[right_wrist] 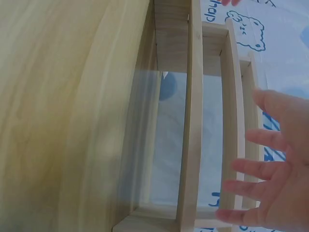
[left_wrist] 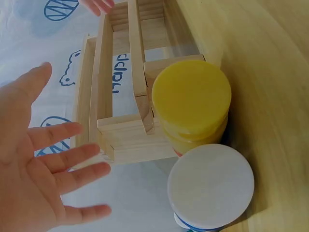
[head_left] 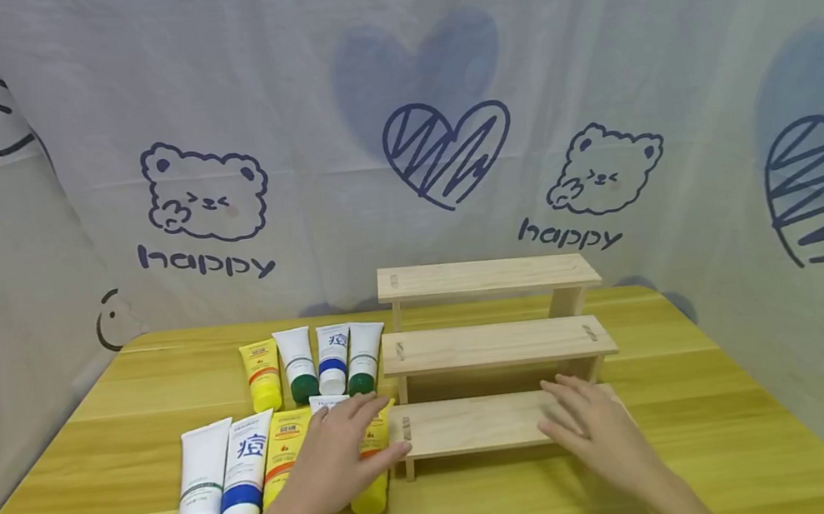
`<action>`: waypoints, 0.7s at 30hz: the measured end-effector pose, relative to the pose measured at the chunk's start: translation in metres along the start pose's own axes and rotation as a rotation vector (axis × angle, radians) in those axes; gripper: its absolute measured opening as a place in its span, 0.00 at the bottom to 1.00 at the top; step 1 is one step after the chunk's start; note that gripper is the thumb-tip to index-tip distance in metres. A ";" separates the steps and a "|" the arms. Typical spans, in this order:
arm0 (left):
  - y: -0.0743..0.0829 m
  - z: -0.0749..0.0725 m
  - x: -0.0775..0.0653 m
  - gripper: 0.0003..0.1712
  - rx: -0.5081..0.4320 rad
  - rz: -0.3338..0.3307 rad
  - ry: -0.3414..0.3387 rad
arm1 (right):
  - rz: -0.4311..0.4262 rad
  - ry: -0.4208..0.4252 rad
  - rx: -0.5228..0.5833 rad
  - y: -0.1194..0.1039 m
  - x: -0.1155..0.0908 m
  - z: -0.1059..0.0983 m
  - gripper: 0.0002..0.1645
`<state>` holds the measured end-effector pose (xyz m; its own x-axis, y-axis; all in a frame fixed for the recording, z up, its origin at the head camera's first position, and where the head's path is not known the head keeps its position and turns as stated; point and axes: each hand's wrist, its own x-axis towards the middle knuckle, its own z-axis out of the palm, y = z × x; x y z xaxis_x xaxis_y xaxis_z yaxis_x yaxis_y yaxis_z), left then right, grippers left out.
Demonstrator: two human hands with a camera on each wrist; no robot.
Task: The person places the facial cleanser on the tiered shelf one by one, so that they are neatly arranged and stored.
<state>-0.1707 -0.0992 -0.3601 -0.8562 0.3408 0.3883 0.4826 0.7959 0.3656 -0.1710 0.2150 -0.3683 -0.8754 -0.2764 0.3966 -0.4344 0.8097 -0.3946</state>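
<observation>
A three-tier wooden stand (head_left: pixel 475 424) stands on the table, its boards rising toward the back. My left hand (head_left: pixel 335 456) is over the front row of squeeze tubes, fingers spread, thumb near the stand's lower left end. Beneath it lie a yellow tube (head_left: pixel 377 483) and a white tube (head_left: pixel 327 401), both partly hidden by the hand. In the left wrist view, the palm is bare beside a yellow cap (left_wrist: pixel 191 96) and a white cap (left_wrist: pixel 211 187). My right hand (head_left: pixel 600 434), fingers apart and holding nothing, is at the lower board's right end.
Farther left in the front row lie a green-capped white tube (head_left: pixel 202 472), a blue-banded white tube (head_left: pixel 247 467) and another yellow tube (head_left: pixel 286 446). Several smaller tubes (head_left: pixel 297 361) form a back row left of the stand. A printed curtain (head_left: pixel 317 217) hangs behind the wooden table (head_left: pixel 731 424).
</observation>
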 end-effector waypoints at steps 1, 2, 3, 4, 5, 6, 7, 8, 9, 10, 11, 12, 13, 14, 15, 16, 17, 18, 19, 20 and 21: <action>0.000 0.000 0.000 0.29 -0.025 0.008 0.009 | 0.009 0.012 0.031 0.001 0.000 -0.001 0.27; -0.001 0.000 0.001 0.27 -0.052 0.011 0.015 | 0.018 0.020 0.062 0.002 0.001 -0.001 0.26; -0.001 0.000 0.001 0.25 -0.080 0.010 0.018 | 0.027 0.032 0.093 0.004 0.001 -0.002 0.25; -0.002 -0.001 0.001 0.23 -0.107 0.004 0.016 | 0.038 0.042 0.119 0.006 0.001 -0.002 0.24; -0.003 -0.001 0.001 0.22 -0.133 -0.007 0.008 | 0.048 0.059 0.147 0.009 0.001 -0.003 0.23; -0.004 -0.001 0.001 0.21 -0.158 -0.014 -0.003 | 0.058 0.077 0.169 0.011 0.002 -0.003 0.22; -0.005 -0.001 0.001 0.20 -0.185 -0.025 -0.015 | 0.062 0.098 0.192 0.014 0.002 -0.004 0.21; -0.006 -0.002 0.001 0.19 -0.213 -0.032 -0.028 | 0.064 0.119 0.210 0.016 0.002 -0.004 0.20; -0.007 -0.002 0.001 0.18 -0.240 -0.036 -0.042 | 0.068 0.139 0.226 0.018 0.002 -0.005 0.19; -0.009 -0.003 0.001 0.17 -0.268 -0.036 -0.054 | 0.078 0.154 0.241 0.020 0.002 -0.006 0.19; -0.010 -0.003 0.001 0.17 -0.293 -0.034 -0.064 | 0.087 0.167 0.253 0.022 0.001 -0.006 0.18; -0.011 -0.004 0.001 0.16 -0.317 -0.029 -0.071 | 0.097 0.172 0.263 0.024 0.001 -0.007 0.18; -0.012 -0.005 0.001 0.16 -0.340 -0.025 -0.080 | 0.107 0.173 0.275 0.026 0.001 -0.008 0.17; -0.014 -0.006 0.001 0.16 -0.357 -0.018 -0.090 | 0.122 0.169 0.282 0.028 0.001 -0.008 0.18; -0.015 -0.008 0.001 0.16 -0.367 -0.012 -0.100 | 0.136 0.164 0.288 0.029 0.001 -0.009 0.17; -0.016 -0.009 0.000 0.16 -0.376 -0.005 -0.112 | 0.147 0.162 0.292 0.031 0.000 -0.009 0.17; -0.017 -0.011 0.000 0.17 -0.380 0.001 -0.125 | 0.166 0.157 0.293 0.033 0.000 -0.010 0.17; -0.018 -0.013 0.000 0.18 -0.384 0.006 -0.139 | 0.179 0.156 0.299 0.035 0.000 -0.010 0.17; -0.019 -0.015 -0.001 0.19 -0.387 0.014 -0.155 | 0.193 0.155 0.314 0.037 -0.001 -0.011 0.18; -0.020 -0.017 -0.001 0.20 -0.389 0.020 -0.170 | 0.208 0.153 0.326 0.039 -0.001 -0.011 0.18; -0.021 -0.019 -0.001 0.20 -0.392 0.022 -0.184 | 0.224 0.152 0.340 0.041 -0.001 -0.012 0.18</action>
<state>-0.1765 -0.1260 -0.3521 -0.8463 0.4675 0.2555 0.5044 0.5489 0.6665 -0.1854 0.2547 -0.3754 -0.9259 -0.0136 0.3775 -0.3046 0.6177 -0.7250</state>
